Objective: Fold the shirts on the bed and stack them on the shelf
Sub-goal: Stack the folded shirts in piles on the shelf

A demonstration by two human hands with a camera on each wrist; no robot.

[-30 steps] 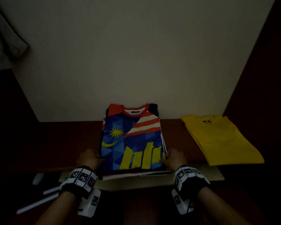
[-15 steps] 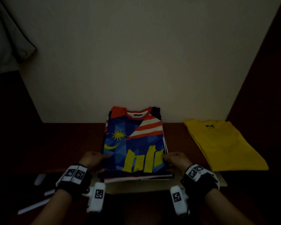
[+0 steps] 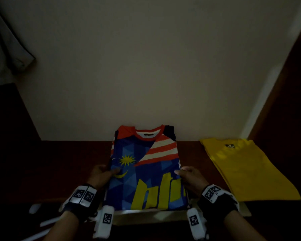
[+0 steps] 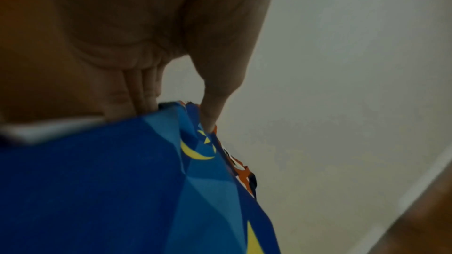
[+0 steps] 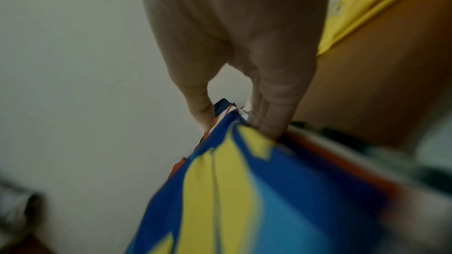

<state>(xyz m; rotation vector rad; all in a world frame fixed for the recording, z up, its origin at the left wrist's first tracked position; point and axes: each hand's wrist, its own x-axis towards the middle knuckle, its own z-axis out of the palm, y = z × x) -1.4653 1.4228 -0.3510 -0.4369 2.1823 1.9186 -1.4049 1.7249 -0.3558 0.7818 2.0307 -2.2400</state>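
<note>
On the shelf (image 3: 63, 164), against the wall, the folded flag-print jersey (image 3: 146, 171) is being set down — left hand (image 3: 102, 176) and right hand (image 3: 189, 178) pinch its sides; next, release beside the yellow shirt (image 3: 247, 169).

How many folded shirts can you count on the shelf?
2: the blue flag-print shirt at the centre, held by both hands; the yellow shirt lying to its right. Layers under the blue one may hide more.
</note>
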